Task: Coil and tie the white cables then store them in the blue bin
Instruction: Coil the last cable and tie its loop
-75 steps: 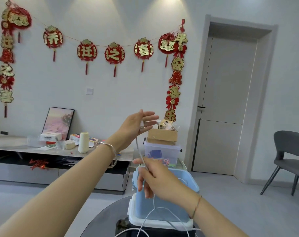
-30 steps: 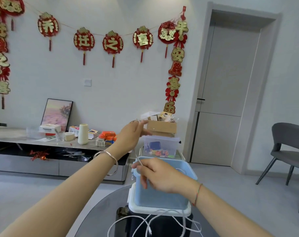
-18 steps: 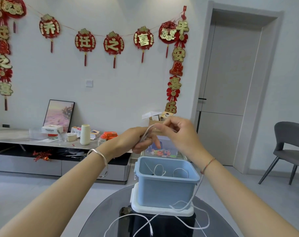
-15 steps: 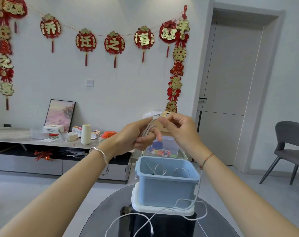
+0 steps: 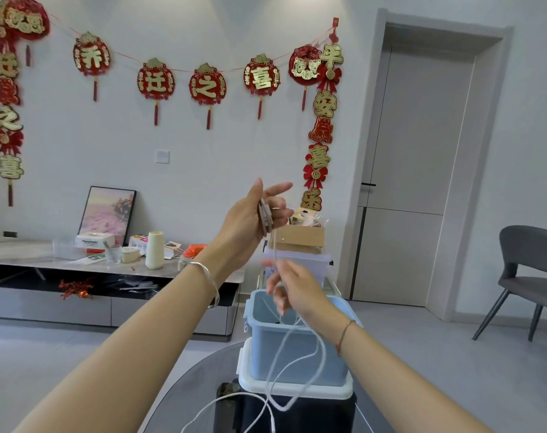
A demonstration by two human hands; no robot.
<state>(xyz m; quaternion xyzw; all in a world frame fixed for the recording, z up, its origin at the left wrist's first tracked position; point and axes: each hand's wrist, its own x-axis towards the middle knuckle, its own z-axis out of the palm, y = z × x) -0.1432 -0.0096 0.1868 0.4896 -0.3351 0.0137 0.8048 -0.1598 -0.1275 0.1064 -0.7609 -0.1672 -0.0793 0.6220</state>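
**White cable (image 5: 283, 408): coiling under way, not yet tied**

Loops of it lay round the raised left hand (image 5: 250, 223), whose fingers were spread straight. The right hand (image 5: 297, 292), lower, pinched the strand just above the blue bin (image 5: 266, 348). Slack hung down the bin's near wall to the counter (image 5: 184, 385). Judged step: coiling. The next move calls for another wrap, with the strand kept taut.

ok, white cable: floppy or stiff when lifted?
Likely floppy: the white cable sags in loose loops below the right hand. Probably light: a pinch holds it. May tangle, given slack crossing by the blue bin.
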